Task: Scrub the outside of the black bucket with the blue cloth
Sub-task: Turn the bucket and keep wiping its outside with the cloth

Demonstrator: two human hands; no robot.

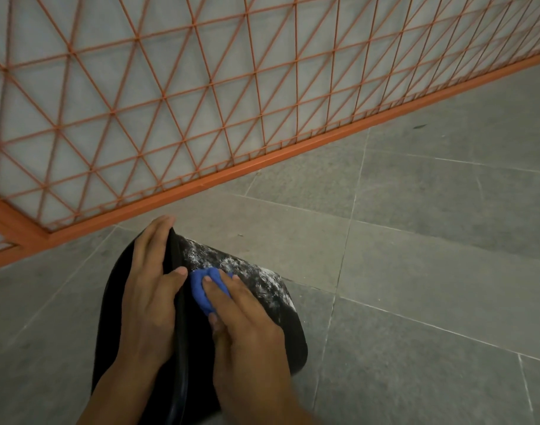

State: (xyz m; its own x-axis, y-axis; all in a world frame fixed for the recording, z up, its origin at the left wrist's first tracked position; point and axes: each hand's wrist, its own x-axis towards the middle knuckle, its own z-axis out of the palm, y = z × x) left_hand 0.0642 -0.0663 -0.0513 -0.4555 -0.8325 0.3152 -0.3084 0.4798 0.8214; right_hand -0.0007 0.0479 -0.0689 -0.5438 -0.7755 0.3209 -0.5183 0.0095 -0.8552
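One black bucket [256, 283], tipped on the floor [431, 271], rim gripped under the left hand [153, 289], white-crusted wall beneath the right hand [247, 326] pinching the bunched blue cloth [202, 291] just beside the left thumb; risk: wad slipping, bucket rolling under pressure.

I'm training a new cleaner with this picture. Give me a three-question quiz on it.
1. True or false: the left hand grips the bucket at its rim.
2. Which hand presses the cloth? A left, B right
3. Fill in: white residue shows on the bucket's ____ wall.

Key: 1 true; 2 B; 3 outside.
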